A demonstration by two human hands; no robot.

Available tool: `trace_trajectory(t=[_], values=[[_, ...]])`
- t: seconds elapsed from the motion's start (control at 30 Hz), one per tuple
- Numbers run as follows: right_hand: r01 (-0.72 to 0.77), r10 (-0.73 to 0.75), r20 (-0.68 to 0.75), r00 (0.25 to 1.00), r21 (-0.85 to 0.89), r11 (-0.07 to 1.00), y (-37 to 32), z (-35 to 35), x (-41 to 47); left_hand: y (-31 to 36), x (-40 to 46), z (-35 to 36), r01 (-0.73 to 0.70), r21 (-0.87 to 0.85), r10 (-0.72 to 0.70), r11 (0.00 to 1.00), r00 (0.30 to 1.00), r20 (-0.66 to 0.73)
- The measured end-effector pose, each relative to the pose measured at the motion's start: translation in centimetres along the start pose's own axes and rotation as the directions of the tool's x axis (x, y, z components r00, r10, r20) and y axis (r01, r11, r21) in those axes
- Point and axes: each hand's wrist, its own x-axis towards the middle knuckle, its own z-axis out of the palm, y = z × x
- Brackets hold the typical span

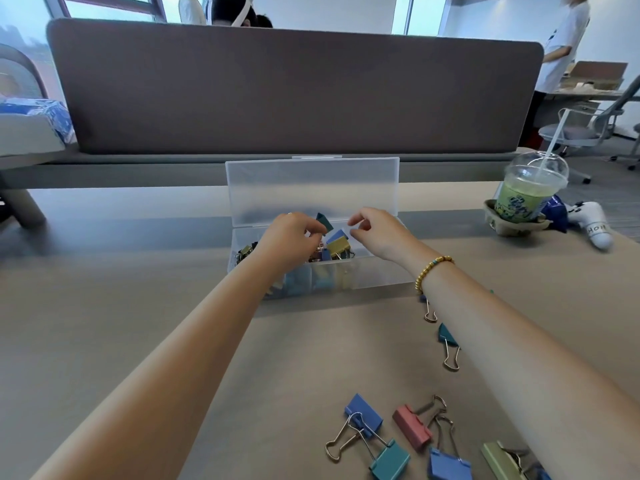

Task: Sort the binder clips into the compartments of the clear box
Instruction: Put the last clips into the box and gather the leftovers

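Observation:
The clear box [377, 271] stands in the middle of the desk with its lid [311, 188] upright behind it. Several binder clips lie in its left and middle compartments, among them a yellow clip [339, 245] and a blue one [336, 235]. My left hand [291, 237] hovers over the box and pinches a dark teal clip [325, 221]. My right hand [377, 230] is over the right part of the box, fingers loosely curled, holding nothing. Loose clips lie on the desk near me: blue [365, 412], pink [412, 427], teal [389, 460], blue [448, 464], green [502, 460].
Two more clips [448, 337] lie by my right forearm. An iced drink cup [530, 188] with a straw stands in a cardboard holder at the right, beside a white controller [594, 226]. A grey partition [294, 91] closes off the back of the desk.

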Motion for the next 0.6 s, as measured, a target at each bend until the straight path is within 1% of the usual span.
trace_trajectory(t=[0.07,0.13,0.23,0.3,0.37,0.47,0.53,0.6], values=[[0.055,-0.055,-0.018,0.998,0.046,0.997,-0.2,-0.2,-0.3,0.0,0.0,0.0,-0.001,-0.003,0.001,1.000,1.000,0.010],[0.092,-0.092,-0.008,0.996,0.050,0.994,-0.4,-0.2,-0.7,0.1,-0.1,0.1,-0.014,0.018,0.013,1.000,1.000,0.019],[0.093,-0.091,0.042,0.995,-0.044,0.995,-0.4,0.1,-0.9,0.4,-0.1,0.4,-0.015,0.010,0.015,1.000,1.000,0.002],[0.090,-0.085,0.070,0.994,-0.072,0.993,-0.3,0.3,-0.9,0.6,0.0,0.6,-0.011,-0.003,0.011,1.000,1.000,-0.004],[0.102,-0.101,0.038,0.994,-0.026,0.994,-0.2,0.1,-0.9,0.6,0.0,0.7,-0.013,-0.017,0.013,1.000,1.000,-0.005],[0.136,-0.129,-0.057,0.990,0.158,0.978,0.0,-0.7,-0.9,0.4,-0.1,0.4,0.003,-0.116,-0.008,0.993,0.999,-0.044],[0.147,-0.142,-0.039,0.989,0.214,0.966,-0.1,-1.3,-1.2,0.6,0.0,0.3,0.003,-0.223,-0.017,0.975,0.998,-0.060],[0.168,-0.167,-0.024,0.986,0.212,0.963,-0.3,-1.5,-1.5,1.3,0.0,0.4,-0.004,-0.291,-0.015,0.957,0.998,-0.064]])
